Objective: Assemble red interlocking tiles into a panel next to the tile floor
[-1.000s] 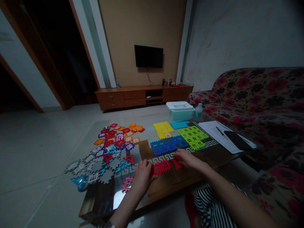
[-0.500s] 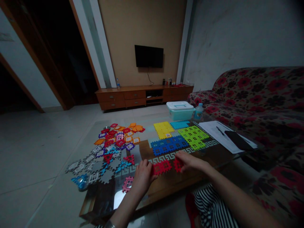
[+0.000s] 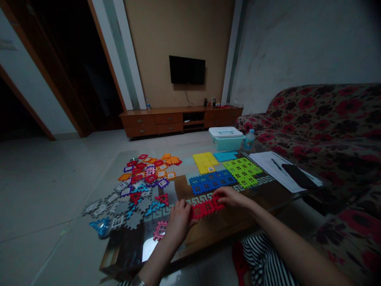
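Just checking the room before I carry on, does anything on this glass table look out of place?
The loose plastic pieces lie in a jumbled heap, unlike the neat joined sheets beside them. One pink piece also stands out, lying on its own by the left hand, slightly apart from the heap.

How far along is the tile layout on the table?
Done: the yellow, teal, green and blue interlocked panels look assembled. In hand: a red tile strip between the left hand and right hand. Left: the loose mixed tile pile.
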Motion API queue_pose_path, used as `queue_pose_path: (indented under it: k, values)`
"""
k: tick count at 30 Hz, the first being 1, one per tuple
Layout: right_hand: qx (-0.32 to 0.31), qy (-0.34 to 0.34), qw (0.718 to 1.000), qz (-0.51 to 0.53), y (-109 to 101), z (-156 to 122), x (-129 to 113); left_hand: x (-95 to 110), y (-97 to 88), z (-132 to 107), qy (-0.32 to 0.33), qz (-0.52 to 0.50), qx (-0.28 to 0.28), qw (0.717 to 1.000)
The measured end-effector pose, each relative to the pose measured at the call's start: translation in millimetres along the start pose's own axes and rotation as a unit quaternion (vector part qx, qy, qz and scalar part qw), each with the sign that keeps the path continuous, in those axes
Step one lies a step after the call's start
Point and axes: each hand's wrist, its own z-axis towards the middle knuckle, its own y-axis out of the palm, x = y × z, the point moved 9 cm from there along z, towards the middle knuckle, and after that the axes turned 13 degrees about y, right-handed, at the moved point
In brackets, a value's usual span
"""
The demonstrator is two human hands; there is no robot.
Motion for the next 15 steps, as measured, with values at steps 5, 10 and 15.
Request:
queue_pose_path:
  k: [5, 10, 15]
  values:
    - [0.064, -0.003, 0.994, -0.089, -1.5, 6.8, 2.3, 1.3, -3.0, -0.9, -0.009, -0.011, -0.010, 1.000]
    - [0.081, 0.000, 0.992, -0.094, 1.5, 7.0, 7.3, 3.6, -7.0, -1.4, -0.011, -0.015, -0.010, 1.000]
    - [0.081, -0.014, 0.991, -0.107, 4.3, 5.6, 7.1, 2.0, -4.6, -1.1, -0.017, -0.022, -0.006, 1.000]
